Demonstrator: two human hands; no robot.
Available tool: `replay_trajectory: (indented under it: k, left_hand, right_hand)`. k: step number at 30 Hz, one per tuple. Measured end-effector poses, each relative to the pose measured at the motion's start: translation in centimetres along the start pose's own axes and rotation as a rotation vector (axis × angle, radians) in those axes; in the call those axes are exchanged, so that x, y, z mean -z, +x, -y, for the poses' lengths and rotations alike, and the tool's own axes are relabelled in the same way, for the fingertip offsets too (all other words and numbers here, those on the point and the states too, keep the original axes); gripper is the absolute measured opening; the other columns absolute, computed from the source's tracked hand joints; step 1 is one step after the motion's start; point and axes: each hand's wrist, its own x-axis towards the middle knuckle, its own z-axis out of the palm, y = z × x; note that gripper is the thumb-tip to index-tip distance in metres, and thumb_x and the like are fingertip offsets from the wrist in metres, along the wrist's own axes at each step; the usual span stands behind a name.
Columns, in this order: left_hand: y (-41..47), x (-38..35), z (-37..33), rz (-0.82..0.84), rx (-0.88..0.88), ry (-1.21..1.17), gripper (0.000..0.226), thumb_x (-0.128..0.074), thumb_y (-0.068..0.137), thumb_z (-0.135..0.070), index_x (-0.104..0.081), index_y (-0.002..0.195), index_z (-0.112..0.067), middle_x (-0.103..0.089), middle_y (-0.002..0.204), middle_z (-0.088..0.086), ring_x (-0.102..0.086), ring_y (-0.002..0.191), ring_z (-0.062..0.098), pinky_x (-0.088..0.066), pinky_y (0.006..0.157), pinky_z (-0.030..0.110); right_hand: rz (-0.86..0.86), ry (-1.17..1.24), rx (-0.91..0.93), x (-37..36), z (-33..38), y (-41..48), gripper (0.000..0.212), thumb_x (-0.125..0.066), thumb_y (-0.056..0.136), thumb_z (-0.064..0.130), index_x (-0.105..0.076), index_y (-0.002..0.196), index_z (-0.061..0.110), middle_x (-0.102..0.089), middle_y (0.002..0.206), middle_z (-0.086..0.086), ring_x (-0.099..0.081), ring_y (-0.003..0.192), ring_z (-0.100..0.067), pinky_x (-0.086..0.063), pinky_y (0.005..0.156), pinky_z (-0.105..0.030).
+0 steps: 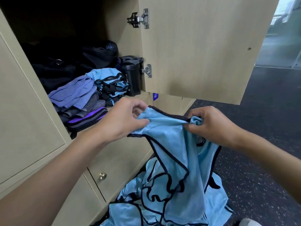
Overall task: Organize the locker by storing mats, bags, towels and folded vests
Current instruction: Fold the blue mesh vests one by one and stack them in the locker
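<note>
Right now your left hand [123, 118] has fingers and thumb curled, pinching one end of the black-trimmed top edge of a light-blue vest [169, 141]. Your right hand [210, 126] pinches the other end of that edge, its fingers bunched round the cloth. The edge runs nearly taut between your two hands, and the rest of the vest hangs below them.

Under your hands the hanging cloth meets a loose heap of vests [130, 209] of the same blue, lying on the dark speckled floor [268, 111] against the lower lockers. One of those lockers carries a brass knob [102, 176], down beside your left forearm.

Just beyond your left hand is the open locker [24, 95]. The folded vests [112, 84] are stacked near its front edge, with purple and grey folded cloths [75, 93] to their left and a black bottle [132, 75] to their right. Dark bags [65, 66] fill the back.

Above your right hand the locker door [195, 46] stands open, and a blue number tag [155, 96] shows just under its lower edge.
</note>
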Motion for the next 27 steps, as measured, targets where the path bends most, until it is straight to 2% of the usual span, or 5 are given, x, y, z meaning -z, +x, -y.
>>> replay_trajectory:
  k: [5,9,11,16,27]
  left_hand:
    - [-0.6,-0.4,-1.5,-0.179,-0.035,-0.045,0.015,-0.077,0.083,-0.01,-0.07,0.075,-0.022,-0.074,0.077,0.001,-0.068,0.069,0.019,-0.055,0.068,0.034]
    - [-2.0,-1.0,-2.7,-0.177,-0.087,-0.048,0.008,-0.074,0.086,-0.011,-0.073,0.082,-0.018,-0.073,0.081,-0.004,-0.069,0.078,0.017,-0.056,0.077,0.041]
    - [-2.8,-1.2,-3.3,-0.15,-0.105,-0.048,0.009,-0.072,0.088,-0.012,-0.074,0.083,-0.019,-0.073,0.08,-0.003,-0.068,0.077,0.019,-0.056,0.077,0.044]
    - [-4.8,-1.6,-5.1,-0.121,-0.145,-0.04,0.015,-0.067,0.091,-0.008,-0.077,0.09,-0.019,-0.075,0.084,-0.004,-0.069,0.08,0.015,-0.055,0.075,0.035]
    - [-6.5,-2.6,-5.6,-0.255,-0.114,0.037,0.021,-0.055,0.096,-0.005,-0.072,0.106,-0.013,-0.067,0.072,-0.014,-0.061,0.068,0.007,-0.052,0.071,0.022]
  right_hand:
    - [0.02,0.117,-0.063,0.9,0.5,0.1,0.019,-0.08,0.079,0.029,-0.065,0.085,0.019,-0.068,0.076,-0.001,-0.059,0.058,-0.016,-0.05,0.057,-0.03]
    - [0.072,0.2,0.038,1.3,2.3,-0.9,0.059,-0.08,0.066,0.048,-0.061,0.121,0.036,-0.056,0.113,0.034,-0.049,0.104,0.025,-0.038,0.088,0.0]
    - [0.105,0.294,0.114,0.9,3.0,-1.5,0.064,-0.078,0.065,0.049,-0.063,0.125,0.033,-0.063,0.117,0.028,-0.053,0.111,0.018,-0.04,0.099,-0.01]
    - [0.133,0.39,0.233,0.5,4.2,-2.4,0.007,-0.074,0.084,0.029,-0.073,0.086,0.023,-0.064,0.072,0.012,-0.055,0.064,-0.005,-0.043,0.061,-0.021]
    - [-0.003,0.43,0.111,2.0,2.2,-3.3,0.035,-0.065,0.092,0.024,-0.052,0.065,0.007,-0.034,0.062,-0.002,-0.024,0.053,-0.013,-0.019,0.045,-0.023]
